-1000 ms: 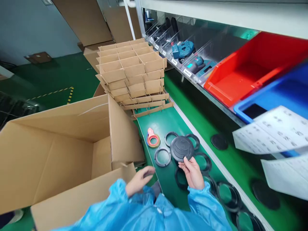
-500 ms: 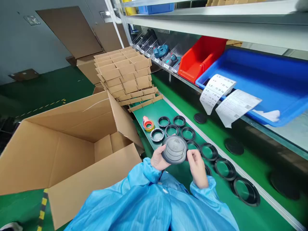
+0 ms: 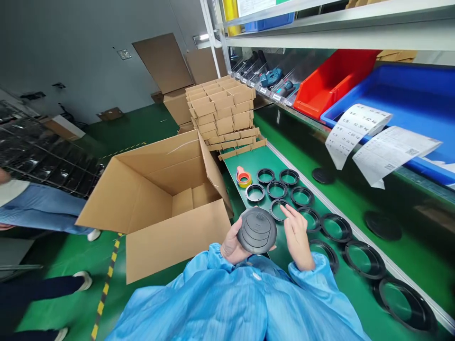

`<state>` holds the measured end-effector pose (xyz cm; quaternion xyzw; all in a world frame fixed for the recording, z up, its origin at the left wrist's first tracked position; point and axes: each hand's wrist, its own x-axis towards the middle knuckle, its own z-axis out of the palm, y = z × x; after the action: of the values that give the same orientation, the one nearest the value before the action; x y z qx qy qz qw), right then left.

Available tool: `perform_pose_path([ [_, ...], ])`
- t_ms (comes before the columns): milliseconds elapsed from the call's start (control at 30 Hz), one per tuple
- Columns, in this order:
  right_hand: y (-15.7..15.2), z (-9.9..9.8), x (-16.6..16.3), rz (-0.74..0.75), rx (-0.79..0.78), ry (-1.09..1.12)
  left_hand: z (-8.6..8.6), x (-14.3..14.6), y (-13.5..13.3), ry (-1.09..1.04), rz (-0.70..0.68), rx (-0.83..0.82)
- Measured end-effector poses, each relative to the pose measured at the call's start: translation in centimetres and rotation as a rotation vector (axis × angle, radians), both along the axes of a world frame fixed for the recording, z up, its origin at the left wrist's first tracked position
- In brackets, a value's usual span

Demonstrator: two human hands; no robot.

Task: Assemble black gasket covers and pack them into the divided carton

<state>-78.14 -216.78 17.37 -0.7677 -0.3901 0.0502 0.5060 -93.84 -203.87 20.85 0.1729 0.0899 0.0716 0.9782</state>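
My left hand grips a round dark grey air vent from its left side and underneath, with its slatted face turned up. Just right of the vent, my right hand is open and holds nothing, some fingers stretched forward. Its fingertips overlap the edge of a black ring on the green table; I cannot tell whether they touch it. Several more black rings, such as one near the table edge, lie in rows beyond and to the right. A tape roll in an orange-red holder lies at the far left of them.
A large open cardboard box stands to my left. Stacked cardboard dividers sit behind the rings. A red bin and a blue tray with hanging labels occupy the right shelf. People's legs show at far left.
My right hand has left the vent's right edge, its fingers now stretched toward the rings. The left hand still holds the vent. The view has swung left, bringing people's legs in.
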Motion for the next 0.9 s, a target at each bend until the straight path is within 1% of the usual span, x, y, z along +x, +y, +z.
perform_pose_path([
  [100,-0.4,2.3,-0.7,0.103,0.053,-0.096,0.1,0.7,-0.1,-0.022,-0.001,0.014],
  [200,-0.2,3.6,-1.4,0.090,0.036,-0.183,0.0,1.6,-0.1,-0.043,-0.022,0.021],
  [267,0.0,3.7,-1.3,0.066,0.015,-0.208,-0.1,2.3,0.1,-0.044,-0.047,0.021],
  [367,0.3,3.6,-0.4,0.068,-0.013,-0.226,0.0,3.5,0.7,-0.036,-0.087,0.032],
  [533,0.8,4.1,1.0,0.062,-0.026,-0.208,0.3,5.7,1.5,-0.055,-0.153,0.017],
  [600,0.9,4.5,1.3,0.040,-0.011,-0.159,0.5,6.5,1.7,-0.065,-0.159,0.019],
  [700,1.0,5.2,1.3,-0.022,0.032,0.030,0.8,7.5,2.2,-0.053,-0.176,0.014],
  [800,1.1,5.4,1.3,-0.124,0.090,0.203,0.9,8.4,2.9,-0.045,-0.268,-0.032],
  [900,1.4,4.8,1.5,-0.171,0.127,0.276,0.6,9.1,3.6,-0.027,-0.333,-0.080],
])
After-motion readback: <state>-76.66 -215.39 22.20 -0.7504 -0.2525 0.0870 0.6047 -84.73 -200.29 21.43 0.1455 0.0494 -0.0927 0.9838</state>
